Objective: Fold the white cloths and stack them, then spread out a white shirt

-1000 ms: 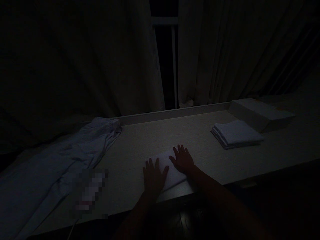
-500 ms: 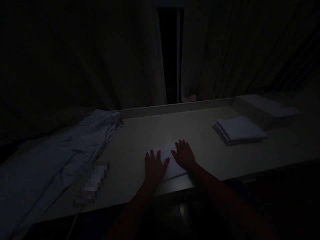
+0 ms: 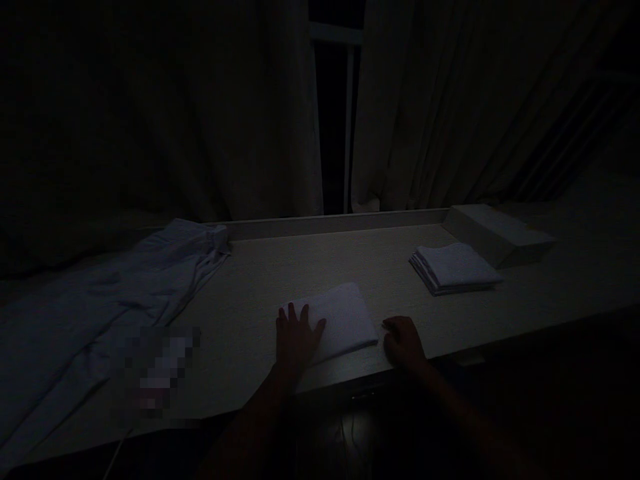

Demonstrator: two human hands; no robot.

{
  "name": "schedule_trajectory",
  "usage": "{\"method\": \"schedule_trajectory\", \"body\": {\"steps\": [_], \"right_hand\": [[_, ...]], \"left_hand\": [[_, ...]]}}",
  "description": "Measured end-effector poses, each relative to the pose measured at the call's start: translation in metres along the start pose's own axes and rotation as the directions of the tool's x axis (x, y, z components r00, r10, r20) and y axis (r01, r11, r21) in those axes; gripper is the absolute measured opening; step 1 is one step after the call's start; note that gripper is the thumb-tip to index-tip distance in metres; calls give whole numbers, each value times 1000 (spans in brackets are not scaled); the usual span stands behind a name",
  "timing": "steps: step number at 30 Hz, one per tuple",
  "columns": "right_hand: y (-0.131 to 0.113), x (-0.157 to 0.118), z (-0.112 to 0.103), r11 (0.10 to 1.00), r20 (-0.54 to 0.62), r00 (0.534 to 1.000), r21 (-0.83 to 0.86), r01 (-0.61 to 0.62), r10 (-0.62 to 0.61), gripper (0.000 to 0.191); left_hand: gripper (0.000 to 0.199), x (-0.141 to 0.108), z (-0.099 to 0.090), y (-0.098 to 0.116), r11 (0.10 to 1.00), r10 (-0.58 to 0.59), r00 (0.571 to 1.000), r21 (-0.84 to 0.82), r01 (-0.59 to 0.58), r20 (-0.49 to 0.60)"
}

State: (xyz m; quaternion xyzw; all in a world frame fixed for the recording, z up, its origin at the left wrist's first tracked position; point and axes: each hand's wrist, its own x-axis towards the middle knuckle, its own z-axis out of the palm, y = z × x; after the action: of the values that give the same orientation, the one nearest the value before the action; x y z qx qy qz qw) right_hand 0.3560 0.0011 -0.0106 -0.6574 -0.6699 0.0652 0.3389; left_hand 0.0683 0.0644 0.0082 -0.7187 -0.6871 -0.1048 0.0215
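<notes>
A white folded cloth point(image 3: 346, 317) lies flat on the pale desk top near its front edge. My left hand point(image 3: 296, 337) rests palm down on the cloth's left part, fingers spread. To the right of the cloth, apart from it, my right hand point(image 3: 406, 343) is low over the desk. Its fingers are loosely bent, with a gap between thumb and forefinger, and I see nothing held there. Farther right sits a stack of folded white cloth point(image 3: 456, 267).
Loose pale fabric point(image 3: 145, 273) spreads over the left side of the desk point(image 3: 280, 267). A blurred-out item point(image 3: 163, 373) with a cable lies in front of it. A box-like block point(image 3: 495, 230) stands at the back right. Dark curtains point(image 3: 240, 120) hang behind; the room is dim.
My right hand has come off the cloth and moved right, its fingers now bent. My left hand stays on the cloth. The whole view has shifted slightly.
</notes>
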Motion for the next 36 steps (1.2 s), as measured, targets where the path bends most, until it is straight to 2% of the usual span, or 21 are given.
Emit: {"method": "schedule_trajectory", "body": {"steps": [4, 7, 10, 15, 20, 22, 27, 30, 33, 36], "right_hand": [[-27, -20, 8, 996, 26, 997, -52, -72, 73, 25], [-42, -18, 16, 975, -3, 984, -138, -175, 176, 13], [-47, -17, 20, 963, -36, 979, -172, -206, 202, 12], [-49, -20, 24, 976, -33, 989, -158, -150, 147, 13], [-48, -23, 26, 965, 32, 999, -263, 12, -3, 23], [-45, -23, 25, 940, 90, 996, -336, 55, -25, 20], [-37, -17, 20, 883, 290, 957, -455, 116, 24, 10], [-30, -14, 14, 908, 314, 949, -398, 132, 0, 15], [-22, -15, 8, 970, 233, 970, -206, 125, -76, 24], [-18, -20, 1, 991, 141, 982, -6, 130, -128, 29]], "left_hand": [[79, -1, 0, 0, 1000, 20, 1000, 1, -20, -17], [80, -1, 2, 0, 1000, 26, 999, 16, -26, -23], [80, 0, 4, -1, 999, 26, 999, 30, -25, -21], [78, 2, 7, -4, 999, 30, 999, 36, -29, -13], [77, 4, 5, -4, 999, 25, 1000, 19, -25, 9], [77, 5, 5, -4, 1000, 25, 999, 10, -25, 20], [78, 5, 7, -5, 999, 40, 999, 7, -40, 3], [79, 4, 6, -5, 999, 35, 999, 7, -35, 1], [79, 4, 4, -5, 1000, 25, 1000, 1, -25, 12], [79, 4, 2, -4, 1000, 21, 1000, -5, -21, 15]]}}
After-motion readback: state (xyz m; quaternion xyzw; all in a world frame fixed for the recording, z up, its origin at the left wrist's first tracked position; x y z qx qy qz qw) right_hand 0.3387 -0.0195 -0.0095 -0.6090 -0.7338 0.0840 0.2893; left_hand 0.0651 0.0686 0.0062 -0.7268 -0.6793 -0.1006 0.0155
